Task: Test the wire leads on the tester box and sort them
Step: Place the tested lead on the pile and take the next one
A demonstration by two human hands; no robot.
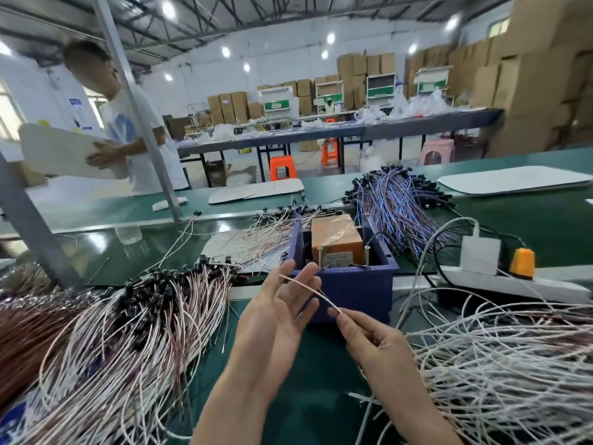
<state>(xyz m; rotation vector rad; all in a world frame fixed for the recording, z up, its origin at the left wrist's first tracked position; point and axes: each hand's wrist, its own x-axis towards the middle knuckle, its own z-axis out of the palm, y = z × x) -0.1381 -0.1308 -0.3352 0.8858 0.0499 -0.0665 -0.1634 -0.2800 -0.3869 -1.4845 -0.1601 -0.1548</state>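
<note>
One wire lead (pixel 324 298) is in hand and has not reached the tester. The right hand (pixel 369 342) pinches its near end between thumb and forefinger. The left hand (pixel 276 313) is spread, fingers straight and gripping nothing; the lead's free end runs across them, and whether it touches cannot be told. The lead hangs at six o'clock of the tester box (pixel 353 290), a blue tray holding an orange unit (pixel 333 232). Two upright metal posts (pixel 321 258) stand at the tray's near edge, and nothing rests on them.

By my reading the task is far from finished. A heap of pale leads with black ends (pixel 144 316) lies at eight o'clock of the box and a heap of white wires (pixel 497 364) at four o'clock. A blue-and-purple bundle (pixel 394 200) sits at one o'clock and a thinner pinkish spread (pixel 266 232) at ten o'clock. Which heaps are tested and which wait is not shown. The split by colour suggests some sorting is done, with this lead still to be touched to the posts and laid aside.

The small label (pixel 341 256) on the orange unit's near face carries dark print too fine to read. A blue sign (pixel 77 114) on the far wall at ten o'clock is also illegible. No brand can be made out.
</note>
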